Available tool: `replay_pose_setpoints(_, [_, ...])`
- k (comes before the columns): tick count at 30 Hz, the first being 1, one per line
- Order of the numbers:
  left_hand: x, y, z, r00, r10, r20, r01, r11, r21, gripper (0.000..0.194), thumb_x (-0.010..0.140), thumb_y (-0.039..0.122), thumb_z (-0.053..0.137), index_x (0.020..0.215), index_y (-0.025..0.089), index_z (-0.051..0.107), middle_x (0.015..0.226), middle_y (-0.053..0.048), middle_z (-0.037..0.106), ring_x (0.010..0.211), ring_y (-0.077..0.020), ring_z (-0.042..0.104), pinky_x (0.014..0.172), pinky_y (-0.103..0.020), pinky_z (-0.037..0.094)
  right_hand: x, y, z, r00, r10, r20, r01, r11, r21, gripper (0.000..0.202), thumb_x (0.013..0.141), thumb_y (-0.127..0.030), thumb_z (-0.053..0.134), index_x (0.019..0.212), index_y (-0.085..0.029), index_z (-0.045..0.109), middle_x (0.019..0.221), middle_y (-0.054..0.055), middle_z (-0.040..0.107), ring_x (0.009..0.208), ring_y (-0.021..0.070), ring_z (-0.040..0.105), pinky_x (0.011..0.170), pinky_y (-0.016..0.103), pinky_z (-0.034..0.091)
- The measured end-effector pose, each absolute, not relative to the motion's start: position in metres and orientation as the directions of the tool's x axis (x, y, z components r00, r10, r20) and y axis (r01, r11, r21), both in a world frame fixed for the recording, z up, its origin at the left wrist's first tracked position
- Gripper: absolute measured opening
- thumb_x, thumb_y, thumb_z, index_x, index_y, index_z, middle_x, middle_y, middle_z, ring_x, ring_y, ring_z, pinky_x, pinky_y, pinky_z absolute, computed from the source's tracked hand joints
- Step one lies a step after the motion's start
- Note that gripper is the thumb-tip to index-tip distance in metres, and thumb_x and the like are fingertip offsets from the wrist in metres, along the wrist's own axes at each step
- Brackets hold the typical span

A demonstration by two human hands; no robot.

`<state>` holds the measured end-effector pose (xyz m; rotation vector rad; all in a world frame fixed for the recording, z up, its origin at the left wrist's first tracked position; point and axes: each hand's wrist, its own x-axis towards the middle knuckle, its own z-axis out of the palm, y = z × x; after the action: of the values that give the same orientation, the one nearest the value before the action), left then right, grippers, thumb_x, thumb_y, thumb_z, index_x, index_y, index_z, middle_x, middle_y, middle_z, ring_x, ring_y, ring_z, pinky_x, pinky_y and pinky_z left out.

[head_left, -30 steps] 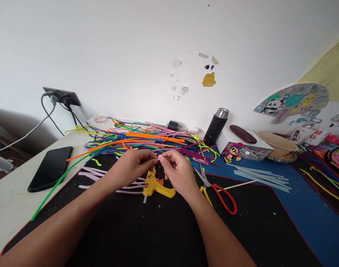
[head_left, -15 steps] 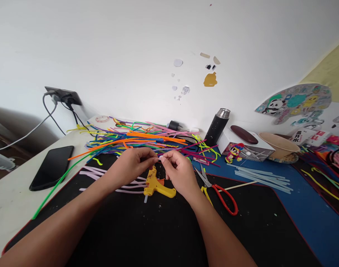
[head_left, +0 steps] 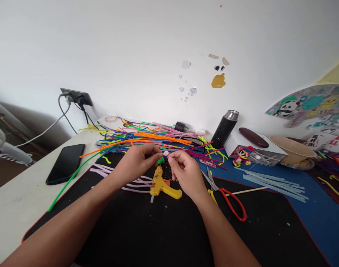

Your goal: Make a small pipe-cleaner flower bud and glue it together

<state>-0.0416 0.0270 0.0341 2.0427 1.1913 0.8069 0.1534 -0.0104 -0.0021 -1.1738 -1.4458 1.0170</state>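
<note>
Between the fingertips of both hands is a small pale pinkish-white round piece (head_left: pixel 165 153), too small to tell its kind. My left hand (head_left: pixel 138 162) pinches at its left side, thumb and forefinger together. From the right, my right hand (head_left: pixel 184 170) is closed with thumb and fingertips at the piece. Just below the hands a yellow hot glue gun (head_left: pixel 158 185) lies on the black mat (head_left: pixel 130 230), its green nozzle end pointing away and a glue stick poking out of its back. Lilac pipe cleaners (head_left: pixel 136 185) lie partly hidden behind my left hand and forearm.
Red-handled scissors (head_left: pixel 232 202) lie right of my right wrist, near clear glue sticks (head_left: pixel 275 183). Many coloured pipe cleaners (head_left: pixel 147 137) are heaped along the wall. A black phone (head_left: pixel 65 163) lies at left; a black thermos (head_left: pixel 225 128) and a white box (head_left: pixel 236 142) stand at right.
My view has turned slightly left, so everything sits further right. My fingertips have parted a little, and the pale round piece shows more plainly between them.
</note>
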Motion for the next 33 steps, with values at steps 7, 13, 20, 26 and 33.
replay_pose_setpoints(7, [-0.0422,0.0269,0.0318,0.396,0.895,0.204,0.498,-0.396,0.771,0.027,0.098,0.041,0.061,0.087,0.020,0.072,0.070,0.002,0.070,0.062,-0.0131,0.056,0.060,-0.024,0.039,0.1541,-0.0106,-0.0023,-0.060,0.983,0.174,0.147,0.181,-0.972,0.019,0.099,-0.042,0.062,0.101,-0.023,0.065,0.060,-0.007,0.054,0.047,0.0132,0.054,0.048,0.025,0.042])
replay_pose_setpoints(13, [-0.0404,0.0266,0.0300,0.417,0.893,0.171,0.510,-0.385,0.769,0.027,0.097,0.042,0.061,0.088,0.021,0.074,0.068,0.003,0.070,0.061,-0.0134,0.057,0.059,-0.024,0.039,0.1529,-0.0101,-0.0019,-0.050,0.984,0.173,0.132,0.178,-0.975,0.022,0.098,-0.045,0.064,0.101,-0.023,0.064,0.060,-0.007,0.054,0.047,0.0131,0.054,0.047,0.025,0.042])
replay_pose_setpoints(20, [-0.0387,0.0246,0.0314,0.440,0.886,0.146,0.518,-0.383,0.764,0.027,0.096,0.042,0.061,0.087,0.021,0.074,0.069,0.002,0.071,0.061,-0.0139,0.058,0.059,-0.025,0.040,0.1519,-0.0108,-0.0013,-0.050,0.984,0.173,0.164,0.179,-0.970,0.024,0.099,-0.046,0.063,0.094,-0.022,0.063,0.059,-0.007,0.054,0.047,0.0130,0.053,0.048,0.025,0.042])
replay_pose_setpoints(26, [-0.0391,0.0250,0.0335,0.467,0.876,0.121,0.530,-0.386,0.755,0.032,0.099,0.046,0.057,0.089,0.021,0.073,0.070,0.002,0.072,0.062,-0.0152,0.060,0.059,-0.025,0.041,0.1537,-0.0107,-0.0026,-0.056,0.980,0.190,0.315,0.198,-0.928,0.023,0.102,-0.044,0.057,0.094,-0.023,0.063,0.060,-0.006,0.057,0.046,0.0139,0.054,0.049,0.026,0.039])
replay_pose_setpoints(33, [-0.0386,0.0238,0.0357,0.467,0.874,0.136,0.552,-0.409,0.727,0.036,0.098,0.051,0.056,0.083,0.021,0.070,0.068,0.002,0.070,0.059,-0.0147,0.057,0.058,-0.025,0.039,0.1550,-0.0098,-0.0055,-0.078,0.972,0.221,0.445,0.232,-0.865,0.021,0.105,-0.041,0.052,0.095,-0.025,0.063,0.060,-0.005,0.057,0.048,0.0157,0.053,0.050,0.027,0.035])
